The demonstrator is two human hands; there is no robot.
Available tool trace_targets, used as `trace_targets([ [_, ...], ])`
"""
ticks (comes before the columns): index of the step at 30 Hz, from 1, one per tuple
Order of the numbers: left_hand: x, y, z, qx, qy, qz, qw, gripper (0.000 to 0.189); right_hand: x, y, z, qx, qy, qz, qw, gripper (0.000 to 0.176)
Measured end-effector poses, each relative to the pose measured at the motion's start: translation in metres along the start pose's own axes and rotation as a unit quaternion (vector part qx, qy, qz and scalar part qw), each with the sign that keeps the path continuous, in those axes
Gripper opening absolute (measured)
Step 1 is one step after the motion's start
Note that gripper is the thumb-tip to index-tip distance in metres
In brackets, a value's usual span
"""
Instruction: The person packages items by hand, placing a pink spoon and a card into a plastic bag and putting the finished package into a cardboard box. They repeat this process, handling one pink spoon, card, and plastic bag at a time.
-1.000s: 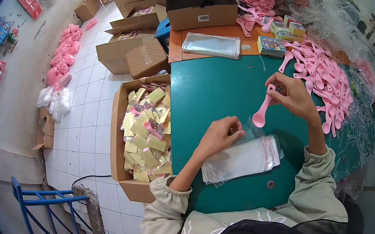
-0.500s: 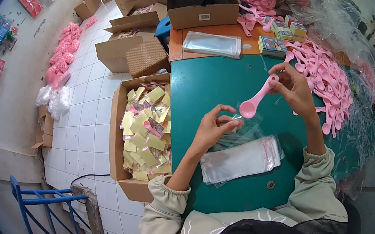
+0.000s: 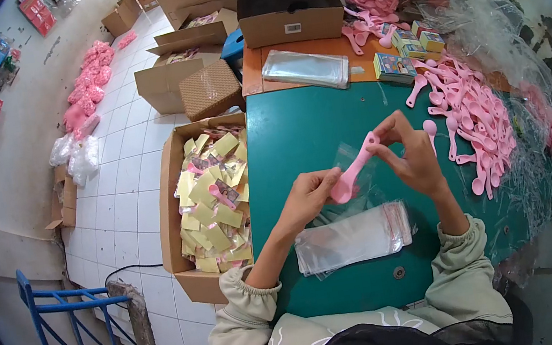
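Between my hands a pink measuring spoon (image 3: pixel 358 166) slants over the green table, bowl end down to the left. My right hand (image 3: pixel 409 157) pinches the end of its handle. At the bowl end, my left hand (image 3: pixel 309 198) has thumb and fingers closed on a clear plastic bag (image 3: pixel 344 156), whose thin film shows around and behind the spoon. Just below lies a stack of flat clear bags (image 3: pixel 352 239). To the right of my right hand spreads a heap of pink spoons (image 3: pixel 476 116), with a few loose ones at its near side.
On the left, a carton (image 3: pixel 173 236) holds many packed spoons with yellow cards. Another bag stack (image 3: pixel 307 68), small card boxes (image 3: pixel 394 67) and an open brown box (image 3: pixel 294 27) stand at the back. Crumpled plastic film (image 3: pixel 510 33) lies at right. A blue railing (image 3: pixel 76 304) stands lower left.
The spoon has moved down and left, its bowl now at my left fingers, overlapping the bag. My right hand moved down and left with it; my left thumb has closed in.
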State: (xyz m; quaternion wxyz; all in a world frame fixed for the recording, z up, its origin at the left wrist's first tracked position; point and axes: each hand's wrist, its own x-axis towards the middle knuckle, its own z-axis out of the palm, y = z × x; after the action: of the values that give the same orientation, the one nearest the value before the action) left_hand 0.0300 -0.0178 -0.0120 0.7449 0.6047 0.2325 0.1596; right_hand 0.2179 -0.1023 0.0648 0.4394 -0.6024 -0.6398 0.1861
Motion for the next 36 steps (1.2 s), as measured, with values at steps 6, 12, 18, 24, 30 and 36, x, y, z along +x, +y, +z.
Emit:
trace_targets([
  [6, -0.006, 0.024, 0.003, -0.092, 0.069, 0.077, 0.990, 0.032, 0.013, 0.014, 0.004, 0.073, -0.209, -0.154, 0.963, 0.054],
  [12, -0.018, 0.029, -0.008, -0.121, 0.080, 0.124, 0.982, 0.031, 0.118, 0.206, -0.109, -0.327, 0.075, 0.096, 0.937, 0.041],
  [18, -0.020, 0.033, -0.012, -0.117, 0.080, 0.131, 0.981, 0.029, 0.107, 0.244, -0.104, -0.479, 0.210, 0.187, 0.832, 0.026],
  [24, -0.019, 0.035, -0.005, -0.116, 0.058, 0.117, 0.985, 0.030, 0.103, 0.259, -0.107, -0.400, 0.238, 0.214, 0.859, 0.026],
  [30, -0.022, 0.039, -0.006, -0.134, 0.064, 0.092, 0.985, 0.027, 0.105, 0.219, -0.107, -0.429, 0.276, 0.182, 0.841, 0.026],
  [36, -0.016, 0.035, -0.004, -0.100, 0.076, 0.100, 0.987, 0.026, 0.055, 0.032, -0.054, 0.102, 0.061, 0.054, 0.991, 0.019],
])
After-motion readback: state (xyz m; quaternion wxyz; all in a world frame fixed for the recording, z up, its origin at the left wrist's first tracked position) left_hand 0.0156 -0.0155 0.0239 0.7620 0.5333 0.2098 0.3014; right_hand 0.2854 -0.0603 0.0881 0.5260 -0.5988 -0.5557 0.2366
